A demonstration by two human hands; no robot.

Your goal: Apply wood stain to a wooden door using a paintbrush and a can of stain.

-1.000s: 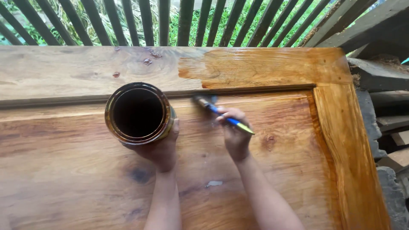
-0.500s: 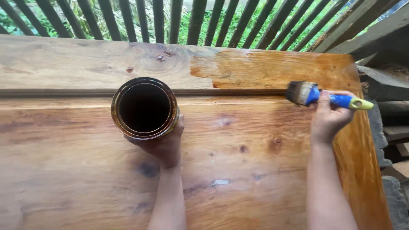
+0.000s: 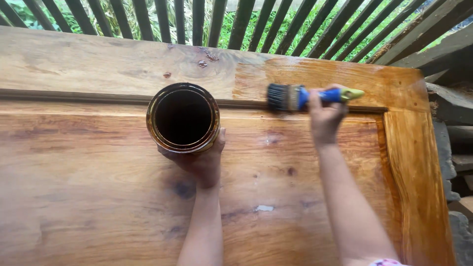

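Since earlier, right hand point(image 3: 325, 116), closed on paintbrush point(image 3: 295, 97), moved left along groove; left hand point(image 3: 202, 160) grips varnish can point(image 3: 183, 117). Right of wooden panel point(image 3: 98, 197) coated, left bare.

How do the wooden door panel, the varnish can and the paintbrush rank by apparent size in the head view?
1. Wooden door panel.
2. Varnish can, held nearer the camera, so it may look oversized.
3. Paintbrush.

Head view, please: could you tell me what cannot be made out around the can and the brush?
- Can: its inside is only dark, so the level is unreadable; the left hand sits under it, fingers hidden.
- Brush: the right hand covers the middle of the handle; the bristles are blurred.
- Wooden panel: cut off by the left and bottom edges.
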